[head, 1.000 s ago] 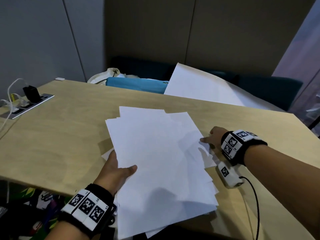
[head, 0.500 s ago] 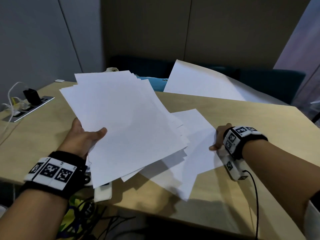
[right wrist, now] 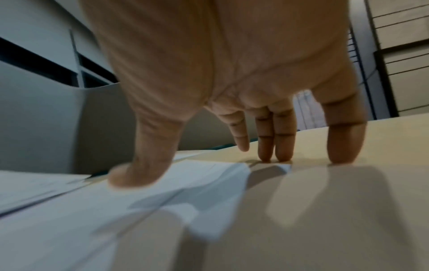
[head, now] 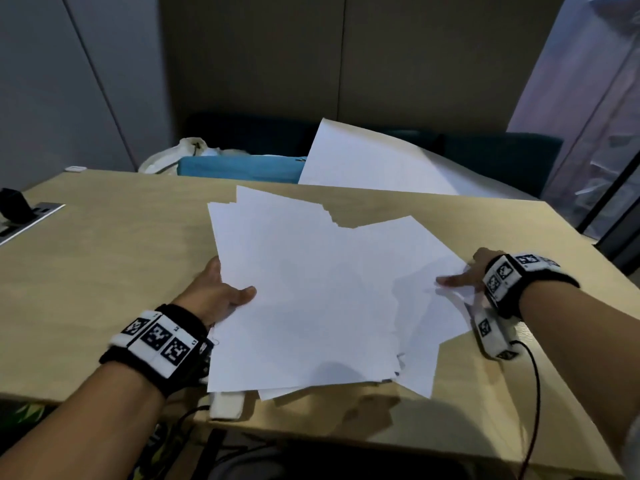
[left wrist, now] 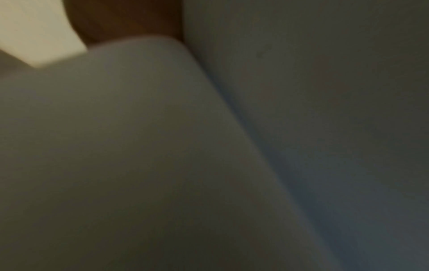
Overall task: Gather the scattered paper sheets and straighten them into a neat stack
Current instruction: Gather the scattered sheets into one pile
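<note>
Left hand is gripping the main bundle of paper sheets along its left edge, thumb lying on top, fingers going under and hidden; the left wrist view is showing only blurred paper close up, so the under-fingers cannot be told.

The bundle is lying fanned and skewed over the wooden table, overlapping a few looser sheets that are sticking out at the right and near side; corners are not lining up anywhere.

Right hand is resting at the right edge of the loose sheets, fingers spread and nearly straight; thumb is pressing down on a crumpled sheet corner, fingertips are touching bare table just beyond; it is holding nothing in a closed grip.

Step in hand, as I judge it: merging the held bundle with the last strays, gathering nearly finished, squaring not yet begun.

Next move is probably calling for the right hand to be sliding the strays under or against the bundle, then both hands standing the lot on edge and tapping it; the creased corner may be snagging.

A large white sheet is leaning beyond the table's far edge, beside a blue box.
</note>
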{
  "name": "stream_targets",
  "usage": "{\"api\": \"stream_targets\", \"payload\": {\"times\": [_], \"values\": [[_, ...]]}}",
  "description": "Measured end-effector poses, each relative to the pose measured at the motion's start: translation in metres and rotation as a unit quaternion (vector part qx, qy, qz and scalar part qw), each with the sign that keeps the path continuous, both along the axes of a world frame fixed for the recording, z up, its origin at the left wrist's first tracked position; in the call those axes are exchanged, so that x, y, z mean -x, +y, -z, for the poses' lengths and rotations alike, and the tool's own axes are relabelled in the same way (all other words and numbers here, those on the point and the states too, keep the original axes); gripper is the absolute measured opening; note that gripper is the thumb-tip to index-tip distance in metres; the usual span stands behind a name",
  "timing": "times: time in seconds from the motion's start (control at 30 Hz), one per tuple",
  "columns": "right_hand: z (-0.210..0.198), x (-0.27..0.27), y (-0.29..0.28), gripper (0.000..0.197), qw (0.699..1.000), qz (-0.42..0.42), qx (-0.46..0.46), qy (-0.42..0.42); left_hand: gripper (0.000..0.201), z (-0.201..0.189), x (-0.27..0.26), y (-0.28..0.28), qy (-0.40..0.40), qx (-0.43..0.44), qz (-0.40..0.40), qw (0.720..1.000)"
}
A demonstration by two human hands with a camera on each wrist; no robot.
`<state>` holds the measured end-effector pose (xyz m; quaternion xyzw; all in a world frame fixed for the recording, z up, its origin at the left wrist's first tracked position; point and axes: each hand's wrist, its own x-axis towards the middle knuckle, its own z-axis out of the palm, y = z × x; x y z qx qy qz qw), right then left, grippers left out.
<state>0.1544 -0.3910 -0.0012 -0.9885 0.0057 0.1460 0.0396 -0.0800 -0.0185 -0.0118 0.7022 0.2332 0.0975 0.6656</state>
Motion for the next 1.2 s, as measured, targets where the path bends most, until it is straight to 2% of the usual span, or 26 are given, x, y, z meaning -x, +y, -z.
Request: {"api": "stream_targets", "payload": {"times": [0.17, 0.23, 0.3, 0.37, 0.43, 0.53, 0.6, 0.67, 0.77, 0.9, 0.97, 1.03, 1.13, 1.2], "values": [[-0.016, 0.027, 0.012, 0.069, 1.0, -0.003, 0.006, 0.028, 0.067, 0.016, 0.003, -0.007, -0.007, 0.055, -0.017, 0.998], [-0.019, 0.027, 0.011, 0.07, 0.999, 0.004, -0.002, 0.049, 0.069, 0.025, 0.005, -0.008, -0.005, 0.082, -0.018, 0.996], [-0.017, 0.024, 0.011, 0.068, 0.997, 0.014, -0.062, 0.043, 0.07, 0.03, 0.007, -0.009, 0.004, 0.1, -0.014, 0.995], [-0.016, 0.022, 0.015, 0.049, 0.986, 0.043, -0.158, 0.041, 0.071, 0.034, 0.006, -0.007, 0.02, 0.104, -0.009, 0.994], [-0.019, 0.021, 0.02, 0.043, 0.976, 0.058, -0.206, 0.038, 0.071, 0.037, 0.004, -0.004, 0.039, 0.086, -0.004, 0.996], [-0.034, 0.025, 0.025, 0.034, 0.969, 0.043, -0.237, -0.058, 0.077, 0.038, 0.001, -0.003, 0.06, 0.056, 0.002, 0.997], [-0.06, 0.029, 0.027, 0.023, 0.957, 0.018, -0.241, -0.161, 0.081, 0.039, 0.001, -0.003, 0.073, 0.047, 0.009, 0.996], [-0.093, 0.032, 0.032, 0.023, 0.938, -0.034, -0.212, -0.272, 0.081, 0.039, 0.0, -0.001, 0.085, 0.038, 0.019, 0.995], [-0.146, 0.031, 0.041, 0.021, 0.889, -0.111, -0.22, -0.387, 0.072, 0.037, -0.001, -0.003, 0.085, 0.032, 0.024, 0.996], [-0.202, 0.046, 0.058, 0.029, 0.824, -0.142, -0.315, -0.449, 0.068, 0.039, 0.0, -0.002, 0.099, 0.025, 0.019, 0.995], [-0.211, 0.053, 0.068, 0.03, 0.798, -0.137, -0.398, -0.432, 0.072, 0.04, -0.002, -0.002, 0.095, 0.024, 0.021, 0.995], [-0.205, 0.054, 0.082, 0.032, 0.796, -0.127, -0.456, -0.378, 0.079, 0.038, -0.002, -0.003, 0.096, 0.028, 0.03, 0.995], [-0.17, 0.053, 0.102, 0.032, 0.847, -0.117, -0.454, -0.253, 0.066, 0.034, -0.001, -0.005, 0.109, 0.012, 0.037, 0.993], [-0.135, 0.054, 0.114, 0.027, 0.891, -0.107, -0.412, -0.156, 0.064, 0.031, -0.001, -0.008, 0.139, -0.066, 0.023, 0.988]]}}
